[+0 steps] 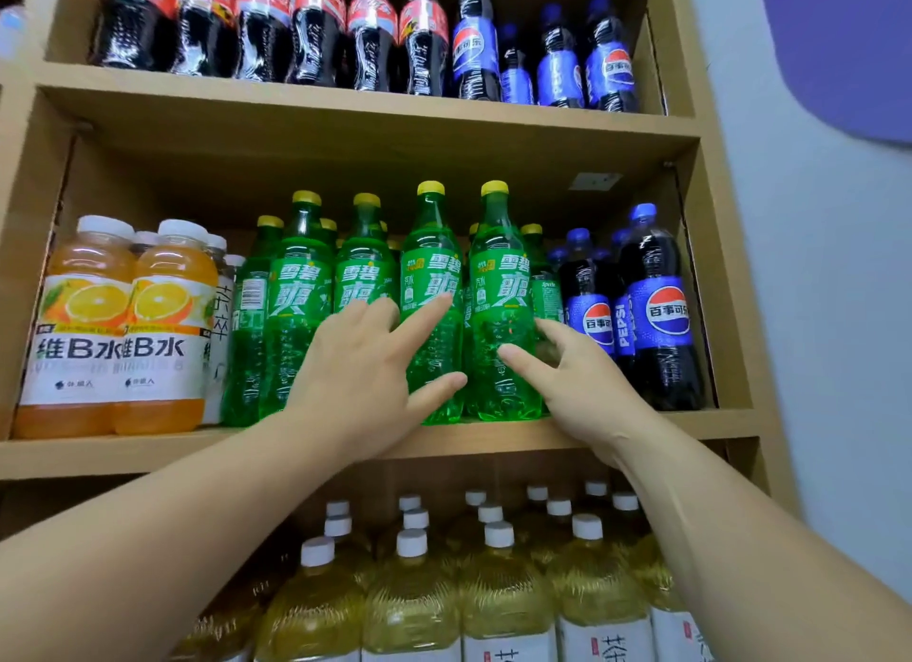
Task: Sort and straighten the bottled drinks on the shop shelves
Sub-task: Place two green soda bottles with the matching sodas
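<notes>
Green Sprite bottles with yellow caps (296, 291) fill the middle shelf (148, 451) in rows, labels mostly facing out. My left hand (365, 365) lies spread against them, index finger and thumb touching the third front bottle (432, 266). My right hand (572, 380) holds the rightmost front green bottle (501, 286), thumb on its front and fingers round its right side. Blue Pepsi bottles (659, 311) stand to the right, and orange vitamin-water bottles (89, 316) to the left.
The top shelf holds cola bottles (261, 24) and more Pepsi bottles (562, 64). On the bottom shelf stand several large yellow tea bottles with white caps (409, 597). The cabinet's right side panel (715, 266) meets a pale blue wall.
</notes>
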